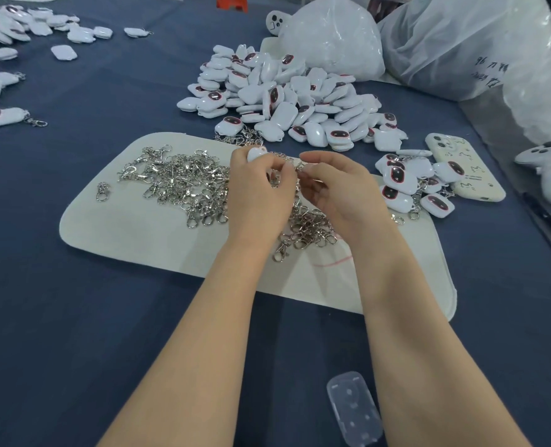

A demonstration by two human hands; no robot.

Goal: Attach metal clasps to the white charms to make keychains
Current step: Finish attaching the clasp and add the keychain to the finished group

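Head view: metal clasps (184, 182) on white mat (132, 233), charms (284, 101) against plastic bags (332, 37).

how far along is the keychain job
Looks early. Done: a few keychains right of the mat, plus far-left keychains. In hand: the left hand holds a charm, the right hand pinches a clasp. Left: the big charm pile and clasp heap.

I see shiny silver metal clasps (184, 182) on a soft matt white felt mat (132, 233), glossy white plastic charms (287, 101), dark blue cloth tabletop (74, 317).
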